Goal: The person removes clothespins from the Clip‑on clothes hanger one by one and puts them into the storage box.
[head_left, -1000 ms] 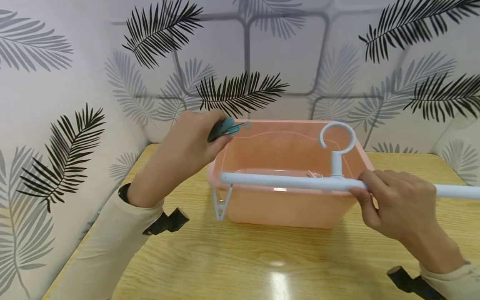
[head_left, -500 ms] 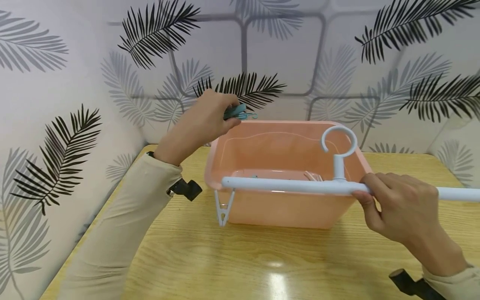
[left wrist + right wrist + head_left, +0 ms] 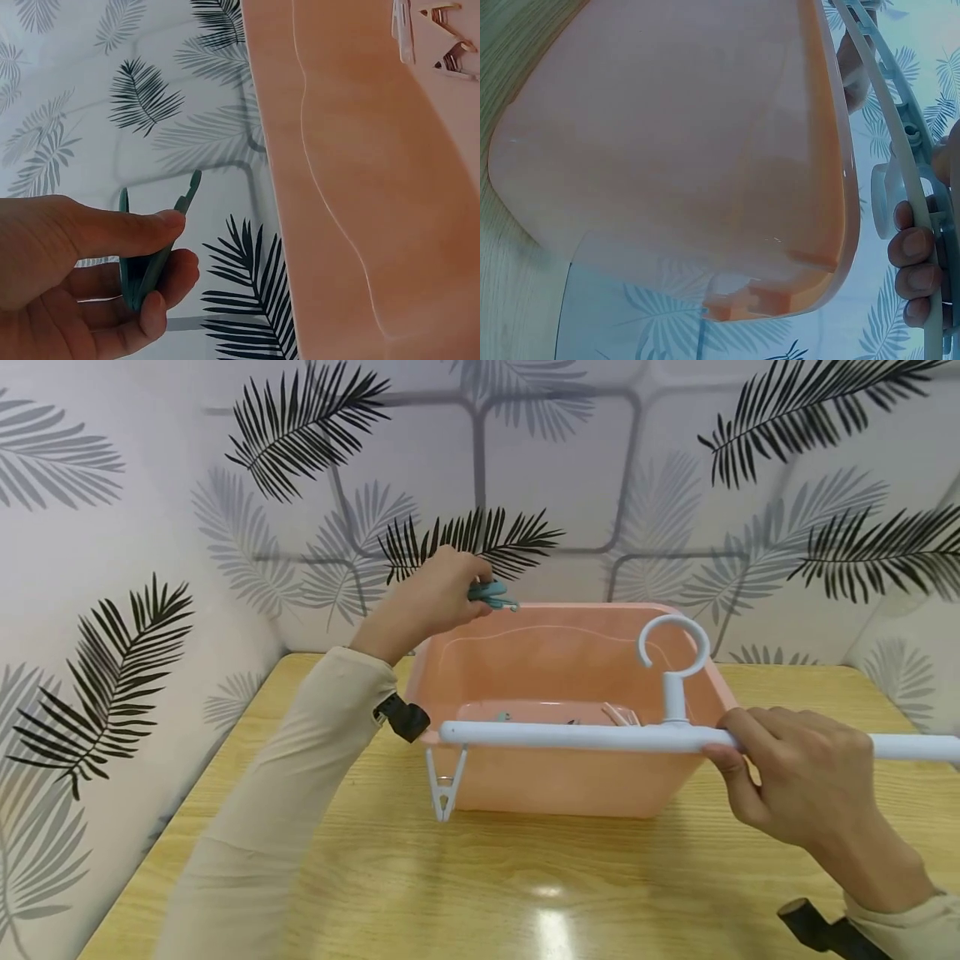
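Observation:
My left hand [image 3: 427, 602] pinches a teal clothes peg [image 3: 491, 595] above the far left corner of a pink plastic tub [image 3: 570, 777]. In the left wrist view the teal peg [image 3: 150, 255] sits between thumb and fingers beside the tub's rim [image 3: 274, 150]. My right hand [image 3: 795, 772] grips a white hanger bar [image 3: 570, 737] with a round hook [image 3: 675, 647], held level over the tub's near rim. A white peg [image 3: 445, 785] hangs from the bar's left end. Several pegs [image 3: 600, 717] lie in the tub. The right wrist view shows the tub's outer wall [image 3: 682, 150] and the bar [image 3: 907, 187].
The tub stands on a light wooden table [image 3: 525, 885] set in a corner. Leaf-patterned walls [image 3: 112, 568] close in the left and back sides. Black wrist-camera mounts show at my left sleeve [image 3: 405, 717] and at the lower right [image 3: 817, 927].
My left hand has lifted and moved away from me with the teal peg, toward the tub's far left corner. The right hand and hanger bar have barely shifted.

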Demonstrator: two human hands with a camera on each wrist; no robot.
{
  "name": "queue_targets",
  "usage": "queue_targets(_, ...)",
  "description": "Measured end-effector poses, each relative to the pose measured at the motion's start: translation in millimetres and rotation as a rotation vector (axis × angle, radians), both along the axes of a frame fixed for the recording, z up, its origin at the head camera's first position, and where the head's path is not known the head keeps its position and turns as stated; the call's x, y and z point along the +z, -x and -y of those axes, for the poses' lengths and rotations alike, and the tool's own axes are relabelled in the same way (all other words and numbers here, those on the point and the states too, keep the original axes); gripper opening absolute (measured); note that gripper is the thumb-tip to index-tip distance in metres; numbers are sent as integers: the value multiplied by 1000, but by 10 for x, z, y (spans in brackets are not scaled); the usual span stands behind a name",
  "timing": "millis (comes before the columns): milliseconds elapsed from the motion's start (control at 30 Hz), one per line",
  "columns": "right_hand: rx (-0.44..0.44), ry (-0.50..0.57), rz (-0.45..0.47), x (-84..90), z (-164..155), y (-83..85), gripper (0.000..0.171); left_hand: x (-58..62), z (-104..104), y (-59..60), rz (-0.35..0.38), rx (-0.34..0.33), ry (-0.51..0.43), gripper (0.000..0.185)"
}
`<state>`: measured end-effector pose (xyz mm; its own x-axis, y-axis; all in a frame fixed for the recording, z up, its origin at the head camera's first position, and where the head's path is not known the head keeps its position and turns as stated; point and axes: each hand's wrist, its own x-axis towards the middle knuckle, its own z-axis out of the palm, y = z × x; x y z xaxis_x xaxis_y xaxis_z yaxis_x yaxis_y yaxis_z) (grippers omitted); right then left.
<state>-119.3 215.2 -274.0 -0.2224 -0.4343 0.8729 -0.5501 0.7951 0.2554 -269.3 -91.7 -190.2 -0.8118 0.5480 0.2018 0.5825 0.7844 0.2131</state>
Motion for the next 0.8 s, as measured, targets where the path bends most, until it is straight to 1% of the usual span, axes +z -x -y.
queue_targets(133, -1, 0, -3, -4, -13, -5, 54, -41, -53, 54, 15, -30, -9, 17)
queue_targets(300, -4, -11, 1, -11, -31, -9, 54, -59, -121, 98, 25, -61, 45, 19)
queue_targets(433, -4, -12, -1, -14, -46, -10, 54, -63, -162, 129, 48, -69, 84, 17)
queue_targets(567, -4, -12, 0, -13, -59, -10, 54, -75, -190, 180, 48, -67, 105, 14)
queue_targets(667, -3, -13, 2, -13, -66, -9, 55, -102, -207, 225, 63, -64, 106, 13)
queue_targets(800, -6, -16, 4, -12, -76, -9, 54, -148, -217, 260, 100, -61, 118, 13)
